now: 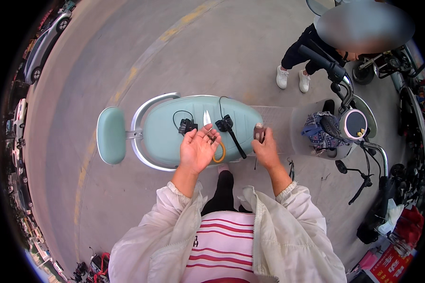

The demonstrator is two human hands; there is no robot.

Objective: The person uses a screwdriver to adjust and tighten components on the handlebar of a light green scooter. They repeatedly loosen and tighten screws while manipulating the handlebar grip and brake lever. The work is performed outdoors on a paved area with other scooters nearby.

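Observation:
My left hand (pixel 197 153) is palm up over the pale green scooter seat (pixel 163 127), its fingers spread and slightly bent. A small dark bit shows at its fingers; I cannot tell whether it rests on them or lies behind. Partly hidden under this hand is a pair of scissors (pixel 219 154) with yellow-orange handles, blades pointing away from me. My right hand (pixel 267 150) is closed around a short brown cylindrical piece (pixel 259 132) with a pale top, at the seat's front right. Two black devices lie on the seat: one with a thin cord (pixel 188 126), the other with a strap (pixel 225 124).
A green backrest (pixel 111 135) and metal rail (pixel 138 134) stand left of the seat. To the right, a patterned bag (pixel 320 134) sits on the footboard below the handlebars (pixel 347 94). Another person in white shoes (pixel 282 78) stands at the far right. Vehicles line both sides.

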